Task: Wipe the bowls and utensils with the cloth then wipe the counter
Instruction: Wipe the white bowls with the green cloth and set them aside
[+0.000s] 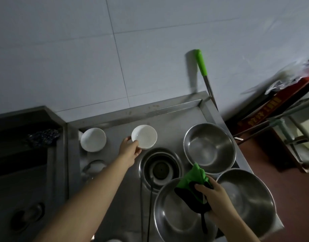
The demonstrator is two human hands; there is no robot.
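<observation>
My left hand (130,151) grips the near rim of a small white bowl (144,136) at the back of the steel counter (169,117). A second white bowl (93,139) stands to its left. My right hand (213,198) holds a green and black cloth (193,182) bunched over the rim of the nearest steel bowl (172,217). Two more steel bowls stand at the right, one behind (209,147) and one in front (246,194). A stack of steel dishes (159,169) sits in the middle, with dark utensil handles (151,198) running toward me.
A sink (19,163) with a dark patterned cloth (43,137) lies to the left. A clear glass lid (94,167) rests on the counter's left side. A green-handled knife (202,67) leans at the back right corner. The counter's right edge drops to a red floor with a metal rack (289,130).
</observation>
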